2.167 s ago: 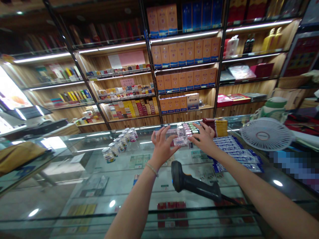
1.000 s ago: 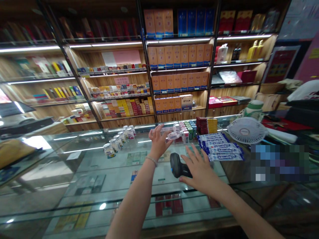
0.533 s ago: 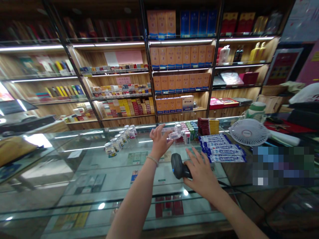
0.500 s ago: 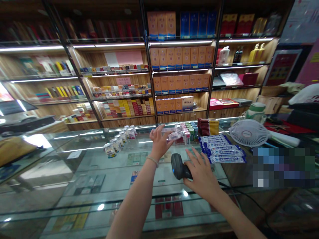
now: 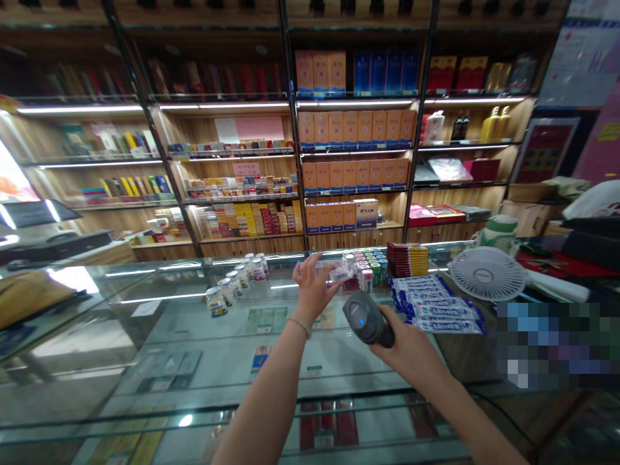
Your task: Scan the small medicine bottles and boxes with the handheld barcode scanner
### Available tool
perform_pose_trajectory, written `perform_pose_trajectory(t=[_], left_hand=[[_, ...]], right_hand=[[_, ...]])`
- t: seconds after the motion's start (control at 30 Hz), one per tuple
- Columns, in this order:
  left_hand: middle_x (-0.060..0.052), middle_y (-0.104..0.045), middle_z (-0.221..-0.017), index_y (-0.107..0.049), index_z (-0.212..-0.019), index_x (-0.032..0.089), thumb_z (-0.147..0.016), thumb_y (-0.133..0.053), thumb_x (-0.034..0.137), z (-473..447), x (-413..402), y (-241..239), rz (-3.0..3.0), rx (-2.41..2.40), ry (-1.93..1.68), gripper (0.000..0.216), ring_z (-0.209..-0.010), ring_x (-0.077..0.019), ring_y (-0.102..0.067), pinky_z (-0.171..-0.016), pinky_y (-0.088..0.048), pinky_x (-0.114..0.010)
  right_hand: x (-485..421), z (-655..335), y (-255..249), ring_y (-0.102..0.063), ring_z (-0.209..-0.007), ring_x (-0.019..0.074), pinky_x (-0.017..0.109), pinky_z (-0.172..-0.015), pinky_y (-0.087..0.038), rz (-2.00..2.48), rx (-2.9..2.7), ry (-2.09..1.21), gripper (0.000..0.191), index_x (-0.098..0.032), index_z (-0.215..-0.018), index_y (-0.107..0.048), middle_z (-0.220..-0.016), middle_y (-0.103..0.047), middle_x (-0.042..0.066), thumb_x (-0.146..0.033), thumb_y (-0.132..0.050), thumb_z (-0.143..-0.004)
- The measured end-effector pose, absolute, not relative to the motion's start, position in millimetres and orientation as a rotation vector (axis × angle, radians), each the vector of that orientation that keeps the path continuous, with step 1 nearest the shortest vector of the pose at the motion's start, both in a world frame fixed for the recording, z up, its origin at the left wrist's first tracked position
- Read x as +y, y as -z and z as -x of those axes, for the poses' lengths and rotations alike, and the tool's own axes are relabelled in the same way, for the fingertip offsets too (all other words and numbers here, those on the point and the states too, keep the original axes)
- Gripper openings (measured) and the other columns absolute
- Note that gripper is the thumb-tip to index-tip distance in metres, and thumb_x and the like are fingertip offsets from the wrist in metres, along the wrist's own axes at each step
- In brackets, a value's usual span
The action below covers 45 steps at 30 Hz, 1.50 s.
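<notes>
My left hand (image 5: 312,287) holds a small clear bottle (image 5: 341,273) up above the glass counter (image 5: 203,336), fingers pinched round it. My right hand (image 5: 404,349) is wrapped round the handle of a black barcode scanner (image 5: 365,318), lifted off the glass with its head turned toward the bottle. Just behind the bottle stand rows of small bottles with pink and green caps (image 5: 369,263).
A line of white-capped jars (image 5: 235,281) runs across the counter at the left. Blue-and-white packets (image 5: 436,303), a red and yellow stack (image 5: 409,258) and a white desk fan (image 5: 487,274) lie to the right. Shelves of boxed goods (image 5: 356,171) fill the back wall.
My right hand went from resting on the scanner lying on the glass to gripping it and raising it toward the bottle. My left hand kept the bottle up.
</notes>
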<state>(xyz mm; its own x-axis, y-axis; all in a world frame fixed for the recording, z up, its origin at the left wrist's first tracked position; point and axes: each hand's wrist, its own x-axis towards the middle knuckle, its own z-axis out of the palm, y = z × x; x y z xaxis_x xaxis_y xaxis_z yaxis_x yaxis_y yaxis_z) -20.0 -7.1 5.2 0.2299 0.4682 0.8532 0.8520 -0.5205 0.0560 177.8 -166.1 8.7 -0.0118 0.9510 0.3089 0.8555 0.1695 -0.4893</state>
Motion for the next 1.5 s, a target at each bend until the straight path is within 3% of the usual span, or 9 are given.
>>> perform_pose_trajectory(t=[0.17, 0.47, 0.67, 0.77, 0.87, 0.97, 1.1, 1.5], left_hand=[[-0.012, -0.050, -0.145, -0.070, -0.109, 0.030, -0.072, -0.084, 0.039, 18.5, -4.1, -3.1, 2.062, -1.204, 1.256, 0.040, -0.136, -0.0337, -0.044, -0.118, -0.018, -0.056], [-0.012, -0.049, -0.147, -0.069, -0.112, 0.030, -0.075, -0.082, 0.042, 20.0, -6.1, -4.5, 2.075, -1.213, 1.227, 0.041, -0.137, -0.0338, -0.042, -0.118, -0.019, -0.056], [-0.012, -0.049, -0.146, -0.069, -0.112, 0.030, -0.075, -0.082, 0.042, 19.8, -7.0, -5.4, 2.079, -1.216, 1.215, 0.041, -0.137, -0.0344, -0.042, -0.117, -0.020, -0.057], [-0.012, -0.048, -0.147, -0.069, -0.112, 0.030, -0.074, -0.084, 0.041, 19.9, -5.6, -4.7, 2.074, -1.215, 1.217, 0.042, -0.137, -0.0348, -0.042, -0.118, -0.019, -0.057], [-0.011, -0.048, -0.147, -0.069, -0.111, 0.030, -0.073, -0.084, 0.040, 19.7, -5.1, -4.8, 2.069, -1.209, 1.226, 0.042, -0.137, -0.0345, -0.042, -0.118, -0.019, -0.057], [-0.011, -0.048, -0.147, -0.069, -0.111, 0.030, -0.073, -0.084, 0.040, 19.6, -5.5, -5.4, 2.067, -1.198, 1.230, 0.042, -0.136, -0.0347, -0.042, -0.118, -0.019, -0.057], [-0.011, -0.048, -0.147, -0.069, -0.112, 0.030, -0.075, -0.083, 0.040, 20.2, -5.4, -5.4, 2.076, -1.214, 1.228, 0.041, -0.137, -0.0347, -0.042, -0.118, -0.019, -0.057], [-0.012, -0.049, -0.146, -0.069, -0.111, 0.030, -0.077, -0.080, 0.039, 18.2, -6.9, -6.4, 2.084, -1.222, 1.232, 0.037, -0.137, -0.0335, -0.043, -0.118, -0.017, -0.056]], right_hand=[[-170.0, -177.0, -14.9, -0.073, -0.076, 0.0278, 0.027, -0.059, -0.035, 1.847, -1.856, -0.103, 0.030, -0.023, -0.110, -0.057, -0.081, -0.075, 0.005, -0.031, -0.062, -0.082], [-173.5, -180.6, -17.1, -0.073, -0.076, 0.0274, 0.027, -0.060, -0.037, 1.817, -1.825, -0.068, 0.040, -0.024, -0.118, -0.056, -0.083, -0.076, 0.004, -0.030, -0.064, -0.080], [-174.0, -178.9, -18.5, -0.073, -0.075, 0.0259, 0.027, -0.059, -0.035, 1.846, -1.915, 0.046, 0.022, -0.026, -0.105, -0.063, -0.082, -0.076, 0.003, -0.030, -0.061, -0.083], [-170.6, -178.3, -13.3, -0.073, -0.079, 0.0258, 0.030, -0.061, -0.042, 1.838, -1.973, 0.059, 0.024, -0.025, -0.108, -0.063, -0.091, -0.077, 0.004, -0.030, -0.060, -0.084], [-164.7, -178.7, -2.8, -0.069, -0.104, 0.0280, 0.037, -0.081, -0.051, 1.708, -2.023, 0.188, 0.031, -0.022, -0.112, -0.064, -0.118, -0.072, 0.009, -0.023, -0.062, -0.081], [-158.0, -180.2, 8.4, -0.048, -0.137, 0.0340, 0.049, -0.107, -0.042, 1.591, -2.029, 0.383, 0.035, -0.021, -0.111, -0.066, -0.146, -0.055, 0.013, -0.022, -0.067, -0.077], [-151.5, -182.4, 17.4, -0.022, -0.151, 0.0374, 0.059, -0.118, -0.027, 1.549, -2.025, 0.465, 0.031, -0.022, -0.103, -0.070, -0.160, -0.038, 0.012, -0.034, -0.075, -0.075], [-146.9, -187.2, 20.8, -0.008, -0.154, 0.0393, 0.065, -0.120, -0.008, 1.514, -2.153, 0.376, 0.041, -0.023, -0.108, -0.071, -0.167, -0.021, 0.013, -0.044, -0.077, -0.074]])
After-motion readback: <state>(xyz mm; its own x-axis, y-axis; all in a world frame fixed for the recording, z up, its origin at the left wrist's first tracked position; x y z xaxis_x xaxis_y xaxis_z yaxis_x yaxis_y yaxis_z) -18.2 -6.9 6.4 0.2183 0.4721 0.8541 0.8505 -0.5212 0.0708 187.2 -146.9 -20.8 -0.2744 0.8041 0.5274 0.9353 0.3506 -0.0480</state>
